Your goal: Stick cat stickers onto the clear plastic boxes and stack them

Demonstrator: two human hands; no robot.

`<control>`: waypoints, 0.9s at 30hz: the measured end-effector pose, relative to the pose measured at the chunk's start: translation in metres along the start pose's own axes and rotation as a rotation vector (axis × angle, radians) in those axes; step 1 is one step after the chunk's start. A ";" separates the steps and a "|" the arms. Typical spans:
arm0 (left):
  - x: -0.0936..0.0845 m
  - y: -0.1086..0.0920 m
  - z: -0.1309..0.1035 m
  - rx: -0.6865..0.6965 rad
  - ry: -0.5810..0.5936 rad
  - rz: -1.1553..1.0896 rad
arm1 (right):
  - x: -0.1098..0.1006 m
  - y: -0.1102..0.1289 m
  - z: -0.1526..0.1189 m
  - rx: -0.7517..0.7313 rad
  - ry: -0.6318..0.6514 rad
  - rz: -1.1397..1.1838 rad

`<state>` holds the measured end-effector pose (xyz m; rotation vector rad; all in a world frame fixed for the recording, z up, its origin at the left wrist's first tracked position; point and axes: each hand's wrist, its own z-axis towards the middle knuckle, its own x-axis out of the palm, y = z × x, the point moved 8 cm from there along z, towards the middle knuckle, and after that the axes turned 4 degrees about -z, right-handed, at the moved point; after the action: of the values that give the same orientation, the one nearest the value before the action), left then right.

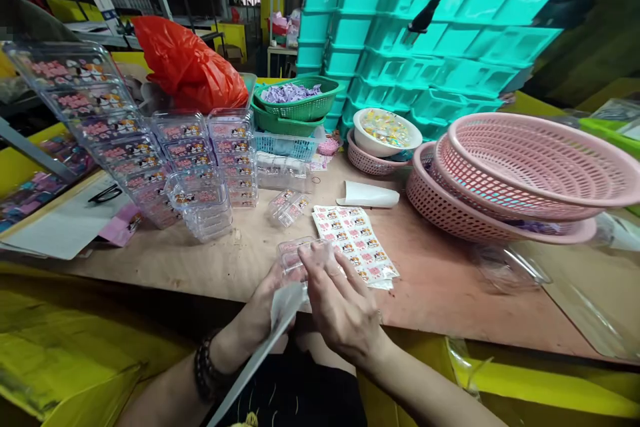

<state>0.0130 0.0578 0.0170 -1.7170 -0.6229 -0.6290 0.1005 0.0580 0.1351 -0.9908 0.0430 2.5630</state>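
As our left hand grips a clear plastic box beside the sticker sheets, our open right hand touches it.

Seemingly pink-and-orange patterned sticker sheet

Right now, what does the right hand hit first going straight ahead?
Right hand: the clear box at its fingertips, then probably the small stickered packs beyond; depth is unclear.
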 end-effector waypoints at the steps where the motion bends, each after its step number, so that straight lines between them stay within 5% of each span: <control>1: -0.006 0.001 0.001 0.000 -0.029 0.003 | -0.006 -0.007 0.003 0.062 0.030 0.098; 7: -0.016 -0.025 0.001 0.134 0.004 0.052 | -0.042 -0.085 0.010 0.688 0.019 0.539; 13: -0.009 -0.035 -0.003 0.166 0.013 0.072 | 0.020 -0.072 0.004 1.010 0.567 1.168; 19: -0.019 -0.034 0.000 0.204 -0.022 0.093 | 0.047 -0.068 0.010 1.124 0.609 1.275; 27: -0.020 -0.044 -0.002 0.249 -0.024 0.174 | 0.055 -0.066 0.018 1.098 0.603 1.191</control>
<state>-0.0321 0.0633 0.0338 -1.5273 -0.5378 -0.3910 0.0764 0.1414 0.1200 -1.3223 2.4642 2.1290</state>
